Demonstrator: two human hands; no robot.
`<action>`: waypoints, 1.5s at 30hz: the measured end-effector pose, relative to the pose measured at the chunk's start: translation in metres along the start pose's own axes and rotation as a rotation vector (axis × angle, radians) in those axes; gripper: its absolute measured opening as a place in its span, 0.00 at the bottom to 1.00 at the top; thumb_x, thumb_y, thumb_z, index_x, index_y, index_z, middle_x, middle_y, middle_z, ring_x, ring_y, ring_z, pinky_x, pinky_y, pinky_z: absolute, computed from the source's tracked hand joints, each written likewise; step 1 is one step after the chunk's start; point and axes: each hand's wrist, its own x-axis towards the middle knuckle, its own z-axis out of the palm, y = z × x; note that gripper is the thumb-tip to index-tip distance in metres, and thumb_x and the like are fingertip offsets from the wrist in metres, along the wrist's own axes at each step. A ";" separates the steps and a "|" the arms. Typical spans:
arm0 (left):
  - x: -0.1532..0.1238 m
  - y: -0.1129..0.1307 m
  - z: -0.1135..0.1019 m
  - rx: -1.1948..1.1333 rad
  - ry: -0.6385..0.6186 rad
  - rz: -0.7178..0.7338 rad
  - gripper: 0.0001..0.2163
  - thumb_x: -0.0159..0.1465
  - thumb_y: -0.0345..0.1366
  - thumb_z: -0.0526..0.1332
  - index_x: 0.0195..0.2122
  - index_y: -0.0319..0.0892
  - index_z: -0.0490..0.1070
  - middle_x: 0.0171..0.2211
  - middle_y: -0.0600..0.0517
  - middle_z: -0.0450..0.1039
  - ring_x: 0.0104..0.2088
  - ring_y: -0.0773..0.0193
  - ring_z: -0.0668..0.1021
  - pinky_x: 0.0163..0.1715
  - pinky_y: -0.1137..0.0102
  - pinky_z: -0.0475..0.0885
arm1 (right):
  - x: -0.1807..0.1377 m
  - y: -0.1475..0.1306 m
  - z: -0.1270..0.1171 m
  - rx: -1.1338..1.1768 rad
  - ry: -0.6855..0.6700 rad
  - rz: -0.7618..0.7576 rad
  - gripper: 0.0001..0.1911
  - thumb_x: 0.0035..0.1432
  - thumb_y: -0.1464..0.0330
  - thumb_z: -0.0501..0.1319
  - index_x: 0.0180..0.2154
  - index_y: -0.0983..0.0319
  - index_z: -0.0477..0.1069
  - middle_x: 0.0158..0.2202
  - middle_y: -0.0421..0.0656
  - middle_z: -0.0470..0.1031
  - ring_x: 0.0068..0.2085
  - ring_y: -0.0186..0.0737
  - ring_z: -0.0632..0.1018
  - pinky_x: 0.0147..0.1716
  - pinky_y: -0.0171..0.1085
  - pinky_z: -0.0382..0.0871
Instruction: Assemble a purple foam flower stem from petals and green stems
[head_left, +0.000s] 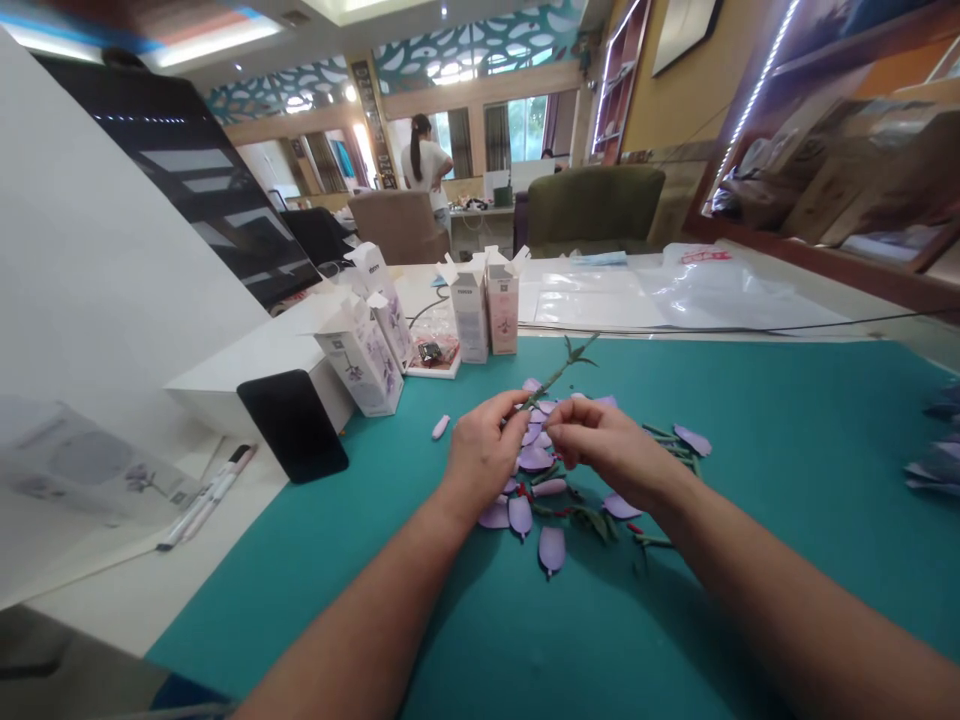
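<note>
My left hand (482, 452) is closed on a green artificial flower stem (559, 374), whose leafy tip points up and to the right. Just right of it, my right hand (611, 447) is pinched close to the stem's lower end; whatever lies between its fingertips is too small to make out. Below both hands spreads a pile of loose lilac petals (552, 549), mixed with dark green leaf pieces (595, 522) and short green stem pieces (654, 542) with red ends. One pale pink bud-like piece (441, 427) lies apart on the left.
A green mat (787, 450) covers the table. Several open printed boxes (471, 310) stand at its back left, near a small tray (433, 373). A black tablet-like panel (294, 425) and pens (217, 490) are at left. Clear plastic sheeting (720, 290) lies behind. A person (425, 160) stands far off.
</note>
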 end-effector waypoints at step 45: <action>-0.007 0.007 -0.002 0.211 -0.064 0.205 0.16 0.67 0.40 0.49 0.53 0.42 0.65 0.47 0.47 0.74 0.47 0.60 0.75 0.46 0.68 0.69 | 0.000 0.008 0.016 0.757 0.044 0.071 0.14 0.37 0.68 0.74 0.27 0.63 0.73 0.20 0.36 0.74 0.21 0.27 0.73 0.22 0.27 0.67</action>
